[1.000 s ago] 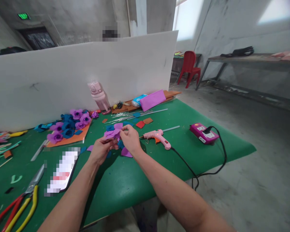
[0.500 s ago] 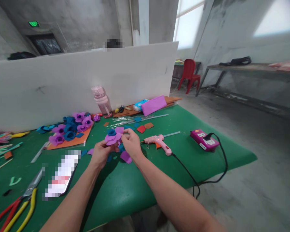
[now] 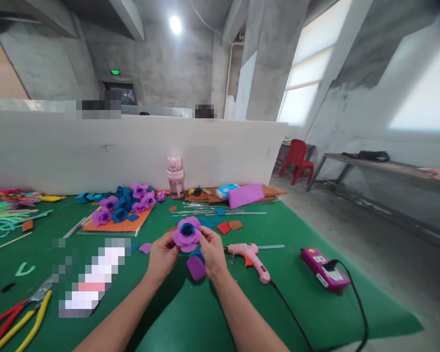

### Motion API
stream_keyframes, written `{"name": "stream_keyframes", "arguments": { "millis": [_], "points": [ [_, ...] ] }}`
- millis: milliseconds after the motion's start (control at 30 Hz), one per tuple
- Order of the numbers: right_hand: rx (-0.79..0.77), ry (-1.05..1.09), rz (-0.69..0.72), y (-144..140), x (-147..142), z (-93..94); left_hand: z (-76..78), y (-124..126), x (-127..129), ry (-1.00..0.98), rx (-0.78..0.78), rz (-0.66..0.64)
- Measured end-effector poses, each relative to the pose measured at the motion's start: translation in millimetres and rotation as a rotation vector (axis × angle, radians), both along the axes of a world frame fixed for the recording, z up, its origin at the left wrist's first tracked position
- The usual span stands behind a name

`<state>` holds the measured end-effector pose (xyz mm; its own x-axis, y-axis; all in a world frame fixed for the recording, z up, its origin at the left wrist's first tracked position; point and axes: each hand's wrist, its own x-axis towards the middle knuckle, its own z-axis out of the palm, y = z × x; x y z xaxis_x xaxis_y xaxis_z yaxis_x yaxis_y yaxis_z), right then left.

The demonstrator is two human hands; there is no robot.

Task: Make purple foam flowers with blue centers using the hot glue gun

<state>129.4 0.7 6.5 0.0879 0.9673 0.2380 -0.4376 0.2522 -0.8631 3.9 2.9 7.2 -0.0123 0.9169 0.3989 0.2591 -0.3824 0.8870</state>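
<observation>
A purple paper-like flower [image 3: 185, 239] with a dark blue centre faces me, held up above the green table. My left hand [image 3: 164, 256] pinches it from the left. On its right edge, the fingers of my right hand [image 3: 213, 252] are closed on the petals. Loose purple petals [image 3: 196, 269] lie under the hands, with blue pieces partly hidden behind them. Just right of my right hand, a pink glue gun [image 3: 250, 256] rests on its side with a clear glue stick in its back.
Finished purple and blue flowers [image 3: 122, 205] sit on an orange sheet at the left. A phone [image 3: 95, 281], red-and-yellow-handled pliers or cutters [image 3: 25, 313], a pink bottle [image 3: 175, 181] and a magenta power strip [image 3: 324, 271] with a black cord stand around. A white partition [image 3: 139, 151] closes the back.
The flower has turned from tilted sideways to facing me, both hands still on it. My view has tilted upward, so the table sits lower in the picture.
</observation>
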Motion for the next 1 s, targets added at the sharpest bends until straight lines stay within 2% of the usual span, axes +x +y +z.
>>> {"name": "stream_keyframes", "arguments": {
  "millis": [167, 400, 667, 900, 1000],
  "points": [
    [-0.058, 0.054, 0.038, 0.4, 0.4, -3.8, -4.8, 0.8, -0.9, 0.025, 0.001, -0.016],
    [-0.051, 0.151, 0.137, -1.1, -0.8, -0.9, -7.2, 1.6, 0.6, 0.004, -0.004, -0.04],
    [-0.122, 0.209, 0.12, 0.9, -0.5, -3.8, -7.2, 0.6, 1.2, 0.026, 0.009, -0.047],
    [-0.113, 0.242, 0.143, 2.9, 0.5, -7.2, -9.0, 2.0, 1.6, -0.018, -0.005, -0.041],
    [-0.083, 0.233, 0.202, 2.4, 1.7, -5.1, -8.0, 1.4, 2.2, -0.062, -0.048, -0.055]
  ]
}}
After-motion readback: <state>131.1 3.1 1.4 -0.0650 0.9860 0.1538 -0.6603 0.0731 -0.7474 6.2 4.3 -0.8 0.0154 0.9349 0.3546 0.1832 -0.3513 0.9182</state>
